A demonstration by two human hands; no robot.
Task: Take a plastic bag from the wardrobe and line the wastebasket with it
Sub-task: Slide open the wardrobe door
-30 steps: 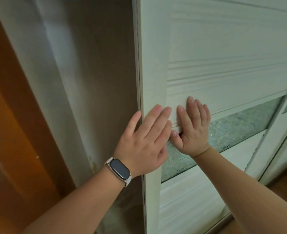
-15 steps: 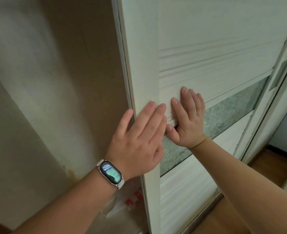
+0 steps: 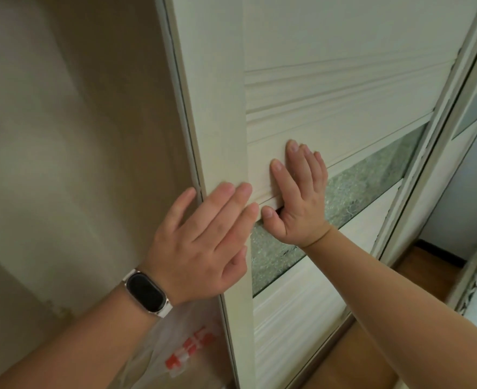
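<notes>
- Now the left hand [image 3: 200,242] is lying flat on the edge of the pale wardrobe door [image 3: 343,51]. Its fingers are straight and it is holding nothing.
- The right hand [image 3: 299,197] is pressing flat on the same door, just beside the left hand. Its fingers are straight and close together, and it is holding nothing too.
- Its thumb is sitting under a small ledge, just above the bumpy glass strip [image 3: 357,189].
- The wardrobe [image 3: 77,136] is standing open to the left of the door, with its brown inside showing.
- A plastic bag [image 3: 181,346], see-through with red marks, is lying low down inside the wardrobe. It is sitting under the left wrist and partly hiding behind the door's edge, and neither hand is touching it.
- A dark watch [image 3: 147,293] is sitting on the left wrist.
</notes>
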